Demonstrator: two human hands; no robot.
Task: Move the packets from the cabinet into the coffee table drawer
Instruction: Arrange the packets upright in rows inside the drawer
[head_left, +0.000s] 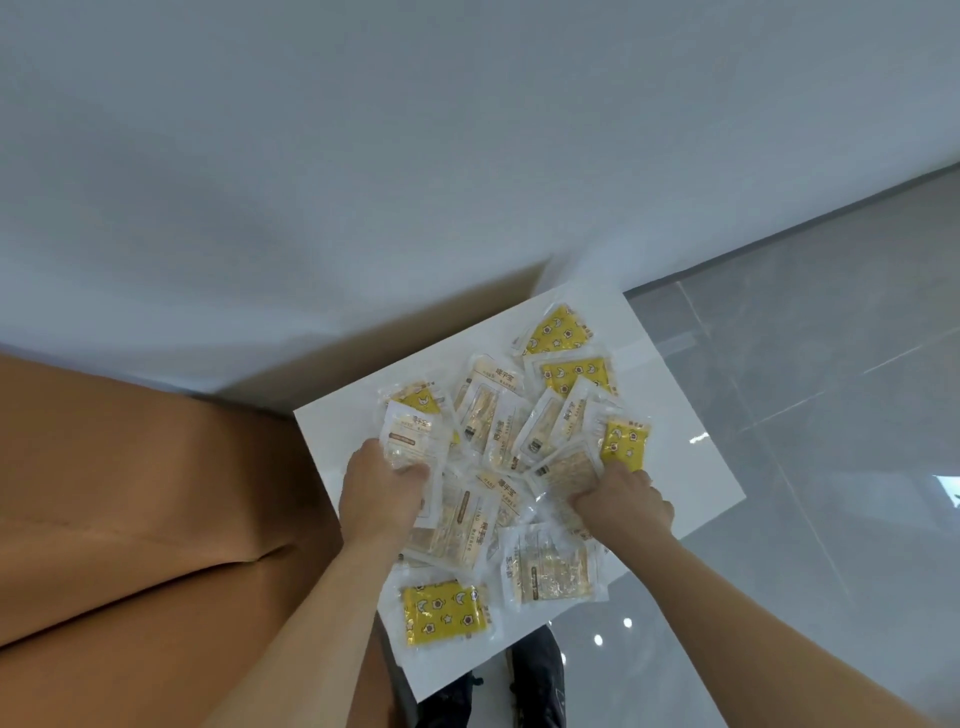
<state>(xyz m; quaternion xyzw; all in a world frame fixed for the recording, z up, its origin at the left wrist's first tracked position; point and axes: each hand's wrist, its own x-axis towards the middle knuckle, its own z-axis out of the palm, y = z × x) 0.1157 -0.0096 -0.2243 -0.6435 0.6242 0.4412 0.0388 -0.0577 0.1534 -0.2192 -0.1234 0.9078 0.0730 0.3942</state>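
Several small packets lie in a loose pile on a white cabinet top (691, 467). Some are clear with beige print (483, 410), others yellow with a star pattern (444, 613). My left hand (379, 493) grips a clear packet (413, 441) at the pile's left side, fingers curled over its lower edge. My right hand (623, 504) pinches another clear packet (569, 470) at the pile's right side, just below a yellow packet (623, 441). The coffee table drawer is not in view.
An orange-brown sofa (130, 519) fills the left, right against the cabinet. A pale wall (415, 156) rises behind. Glossy grey floor tiles (831, 364) spread to the right. My dark shoes (535, 675) show below the cabinet's near edge.
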